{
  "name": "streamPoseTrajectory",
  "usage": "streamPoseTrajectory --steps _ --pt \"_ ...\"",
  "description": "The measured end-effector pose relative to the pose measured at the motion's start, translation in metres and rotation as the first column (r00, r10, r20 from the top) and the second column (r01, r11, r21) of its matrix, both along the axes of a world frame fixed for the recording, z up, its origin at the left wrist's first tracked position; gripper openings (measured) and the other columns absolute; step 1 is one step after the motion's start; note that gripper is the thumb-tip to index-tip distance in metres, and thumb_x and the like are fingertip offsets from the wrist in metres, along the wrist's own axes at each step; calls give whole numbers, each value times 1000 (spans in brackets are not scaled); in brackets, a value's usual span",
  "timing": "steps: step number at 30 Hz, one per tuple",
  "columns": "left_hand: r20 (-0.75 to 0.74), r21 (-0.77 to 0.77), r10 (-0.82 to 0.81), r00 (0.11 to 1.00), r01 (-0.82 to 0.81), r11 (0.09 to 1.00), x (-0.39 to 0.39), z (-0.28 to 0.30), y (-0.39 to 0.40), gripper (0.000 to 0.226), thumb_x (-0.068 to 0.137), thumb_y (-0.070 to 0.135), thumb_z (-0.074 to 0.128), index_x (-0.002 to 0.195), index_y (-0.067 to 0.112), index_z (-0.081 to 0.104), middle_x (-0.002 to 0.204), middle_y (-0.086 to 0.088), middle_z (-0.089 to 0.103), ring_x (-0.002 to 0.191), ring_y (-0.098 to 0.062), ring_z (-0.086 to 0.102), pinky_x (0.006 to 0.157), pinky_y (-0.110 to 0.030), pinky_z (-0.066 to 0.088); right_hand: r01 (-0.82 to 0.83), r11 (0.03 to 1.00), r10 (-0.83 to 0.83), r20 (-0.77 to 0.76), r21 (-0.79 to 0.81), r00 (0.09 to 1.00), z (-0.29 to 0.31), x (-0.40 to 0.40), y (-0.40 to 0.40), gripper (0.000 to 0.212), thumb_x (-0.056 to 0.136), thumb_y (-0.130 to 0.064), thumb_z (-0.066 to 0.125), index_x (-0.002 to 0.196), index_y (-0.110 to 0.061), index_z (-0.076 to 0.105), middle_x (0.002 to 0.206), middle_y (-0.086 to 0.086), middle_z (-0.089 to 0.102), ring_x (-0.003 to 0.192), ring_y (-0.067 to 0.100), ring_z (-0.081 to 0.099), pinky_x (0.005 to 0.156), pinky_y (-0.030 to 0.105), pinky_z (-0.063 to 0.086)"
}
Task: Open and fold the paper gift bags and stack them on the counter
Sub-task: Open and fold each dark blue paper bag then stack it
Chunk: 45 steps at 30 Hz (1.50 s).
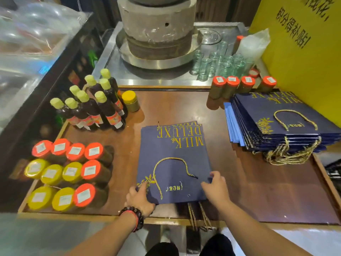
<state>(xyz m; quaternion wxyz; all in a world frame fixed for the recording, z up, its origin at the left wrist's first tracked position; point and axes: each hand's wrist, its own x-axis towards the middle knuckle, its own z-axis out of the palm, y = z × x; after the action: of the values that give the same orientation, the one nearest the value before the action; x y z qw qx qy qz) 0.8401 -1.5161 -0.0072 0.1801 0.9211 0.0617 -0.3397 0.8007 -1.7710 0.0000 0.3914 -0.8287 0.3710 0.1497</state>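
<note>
Both forearms extended forward, left grip (pixel 141 197) fingers curled, right grip (pixel 215 189) fingers bent downward

The yellow sign (pixel 302 58) is cut off by the right edge.
</note>
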Motion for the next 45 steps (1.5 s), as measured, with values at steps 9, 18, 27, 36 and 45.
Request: streamPoseTrajectory --steps 9,18,27,36,45 --pt "205 177 -334 920 301 937 -1 51 14 98 49 86 41 140 55 25 154 8 15 136 -28 16 109 -46 19 160 897 -207 72 412 976 43 -1 -19 26 95 -10 59 121 -11 59 112 8 70 97 26 68 86 44 56" --pt "197 -60 -640 743 661 748 27 131 -27 90 54 96 33 115 38 62 109 14 61 104 -11 56 88 -34 47 176 869 -164 -66 462 984 104 -32 -90 17 98 -14 56 107 -5 67 84 7 74 64 18 64 51 23 45" --pt "562 207 -744 360 810 548 -8 179 -122 34 87 40 39 82 18 65 81 1 62 83 -27 62 60 -32 45 46 959 3 -174 279 985 142 -83 -167 22 92 -23 66 78 -8 58 55 7 51 42 17 45 42 22 35" --pt "569 244 -716 403 749 616 -47 224 -212 36 100 43 34 108 24 64 100 4 61 99 -18 57 80 -34 49 -694 719 694 14 -37 720 215 -61 -203 47 93 -21 60 137 -36 52 138 -10 48 127 11 47 108 28 37" --pt "523 264 -681 513 662 701 -63 217 -262 37 96 52 38 104 25 62 99 0 65 98 -27 60 79 -34 50 -703 650 664 233 290 710 205 -60 -214 26 95 -10 52 75 -23 62 78 -16 57 74 1 52 75 22 45"
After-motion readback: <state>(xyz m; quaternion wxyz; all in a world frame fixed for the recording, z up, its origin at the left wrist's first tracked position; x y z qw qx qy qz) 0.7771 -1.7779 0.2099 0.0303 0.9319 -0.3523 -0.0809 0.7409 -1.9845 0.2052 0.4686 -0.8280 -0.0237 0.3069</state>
